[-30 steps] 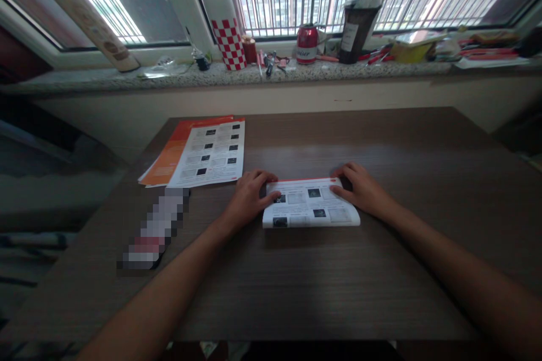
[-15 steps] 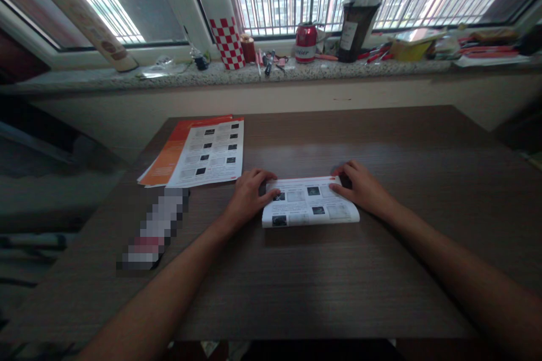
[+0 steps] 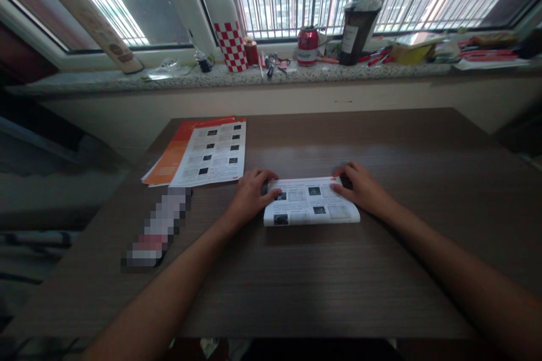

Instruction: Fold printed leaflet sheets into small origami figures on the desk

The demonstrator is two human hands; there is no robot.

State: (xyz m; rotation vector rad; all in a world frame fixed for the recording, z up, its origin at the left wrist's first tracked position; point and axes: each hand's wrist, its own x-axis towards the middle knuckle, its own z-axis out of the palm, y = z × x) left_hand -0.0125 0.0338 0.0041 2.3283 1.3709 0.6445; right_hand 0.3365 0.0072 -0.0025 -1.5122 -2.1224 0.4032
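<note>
Centrally on dark wooden table (image 3: 322, 282), folded leaflet (image 3: 311, 202) lies flat, printed side up, rounded edge toward person. Left hand (image 3: 249, 194) on its left end: fingers half-curled by far corner, thumb pressing printed face, nothing gripped. Right hand (image 3: 362, 186) on far right corner: fingers laid loosely flat, pressing paper down, nothing gripped. Stack of unfolded leaflets (image 3: 212, 152) near table's far-left corner, apart from hands. Pixelated oblong object (image 3: 158, 228) left of left forearm. Windowsill behind: checked bottle (image 3: 226, 17), red can (image 3: 307, 45), dark cup (image 3: 354, 31)

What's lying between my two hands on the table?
In the head view, a folded leaflet lies between the left hand and right hand; both touch it.
</note>
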